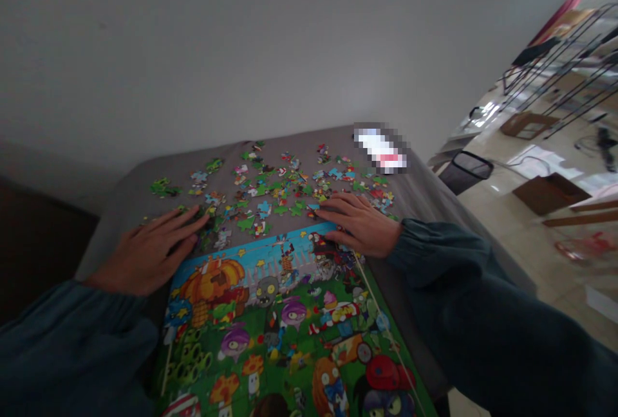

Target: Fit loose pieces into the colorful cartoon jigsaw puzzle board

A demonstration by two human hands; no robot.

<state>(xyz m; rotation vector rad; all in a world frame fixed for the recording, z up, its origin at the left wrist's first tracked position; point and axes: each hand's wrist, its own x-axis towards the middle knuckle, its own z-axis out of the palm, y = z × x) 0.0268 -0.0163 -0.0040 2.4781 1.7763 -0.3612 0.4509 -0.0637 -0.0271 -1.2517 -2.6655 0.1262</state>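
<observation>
A colourful cartoon jigsaw board (270, 340) lies in front of me, its picture running down past the lower edge of the view. Beyond its top edge, loose jigsaw pieces (264, 209) are scattered in many colours. My left hand (157, 250) rests at the board's upper left corner, fingers stretched out over some loose pieces. Over the upper right corner lies my right hand (364, 222), fingers extended and slightly apart, with the fingertips by a blue piece (313, 207). Whether the fingertips press on any piece I cannot make out.
A grey cloth (415, 192) covers the table, which stands against a pale wall (290, 50). A phone with a bright, blurred-out screen (379, 148) lies at the back right. On the floor to the right are a mesh bin (466, 169), cardboard boxes (550, 195) and metal racks (560, 76).
</observation>
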